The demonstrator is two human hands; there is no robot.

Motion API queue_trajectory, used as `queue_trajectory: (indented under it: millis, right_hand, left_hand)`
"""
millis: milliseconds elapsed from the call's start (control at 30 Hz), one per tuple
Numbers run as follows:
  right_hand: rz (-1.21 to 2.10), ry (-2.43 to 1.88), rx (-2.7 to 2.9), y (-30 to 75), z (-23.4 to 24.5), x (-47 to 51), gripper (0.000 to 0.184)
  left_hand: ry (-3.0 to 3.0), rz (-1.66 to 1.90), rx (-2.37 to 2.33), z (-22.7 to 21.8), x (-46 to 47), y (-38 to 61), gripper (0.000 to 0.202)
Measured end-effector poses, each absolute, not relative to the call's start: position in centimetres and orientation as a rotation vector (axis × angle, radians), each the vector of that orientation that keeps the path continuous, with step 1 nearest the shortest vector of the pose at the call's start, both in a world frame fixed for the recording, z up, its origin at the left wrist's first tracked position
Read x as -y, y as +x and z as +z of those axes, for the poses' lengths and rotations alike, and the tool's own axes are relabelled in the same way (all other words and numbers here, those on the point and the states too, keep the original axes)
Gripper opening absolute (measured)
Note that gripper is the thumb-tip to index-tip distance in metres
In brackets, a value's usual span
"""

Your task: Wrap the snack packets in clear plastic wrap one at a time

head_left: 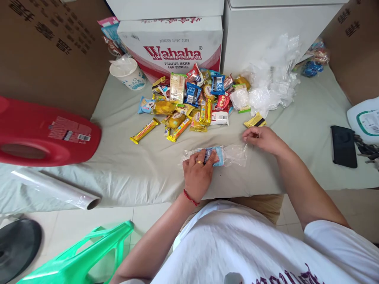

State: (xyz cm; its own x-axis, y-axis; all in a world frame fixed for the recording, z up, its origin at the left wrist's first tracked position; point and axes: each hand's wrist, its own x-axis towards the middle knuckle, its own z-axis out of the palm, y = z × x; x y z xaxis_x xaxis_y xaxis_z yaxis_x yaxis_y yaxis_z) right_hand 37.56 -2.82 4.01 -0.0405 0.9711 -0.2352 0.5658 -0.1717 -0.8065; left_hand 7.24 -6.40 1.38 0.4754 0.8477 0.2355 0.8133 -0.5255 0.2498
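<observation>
My left hand (197, 169) presses down on a clear plastic bag (233, 154) that holds a blue snack packet (215, 154), its fingers curled over the packet. My right hand (262, 139) rests at the bag's right end, fingers bent and pinching the plastic edge. The bag lies flat on the pale cloth-covered table (133, 165) near its front edge. Just beyond lies a pile of wrapped snacks (192, 102), with a single yellow bar (145, 131) apart at its left and a yellow-black packet (255, 121) close to my right hand.
A heap of clear plastic bags (272, 83) lies at the back right. A Wahaha carton (171, 47), a paper cup (128, 73), a red jug (44, 134), a film roll (56, 190) and a black phone (343, 146) surround the work area. A green stool (79, 256) stands below.
</observation>
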Motion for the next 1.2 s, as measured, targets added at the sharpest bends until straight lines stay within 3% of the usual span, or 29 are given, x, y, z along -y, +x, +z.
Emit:
queue_trajectory:
  millis: [133,233,333,533,700,833,1067,1200]
  right_hand:
    - [0.747,-1.881,1.746,36.3,2.8,4.0,0.045]
    - [0.656,-1.926,1.858,34.5,2.5,5.3,0.03]
    - [0.708,-1.832,1.821,33.8,2.7,6.4,0.017]
    - [1.178,-1.733,1.471,31.7,4.8,7.0,0.028]
    - [1.021,-1.665,1.528,25.6,5.2,5.7,0.019]
    - [0.881,-1.584,1.849,22.6,4.5,5.2,0.016]
    - [0.836,-1.68,1.938,22.2,3.2,6.0,0.02]
    - [0.836,-1.664,1.922,22.3,3.2,5.7,0.017]
  left_hand:
    - [2.614,0.446,-1.473,2.2,6.1,7.8,0.046]
    - [2.628,0.469,-1.492,2.5,6.1,8.2,0.041]
    - [2.622,0.595,-1.478,2.6,6.1,8.5,0.035]
    - [2.664,0.703,-1.434,2.5,6.3,8.8,0.031]
    - [2.609,0.7,-1.414,2.1,6.3,8.6,0.038]
    - [2.501,0.677,-1.389,2.2,5.6,6.3,0.03]
    - [1.863,1.338,-1.788,1.5,6.6,-2.9,0.024]
    - [1.92,1.092,-1.628,0.9,8.8,-4.2,0.033]
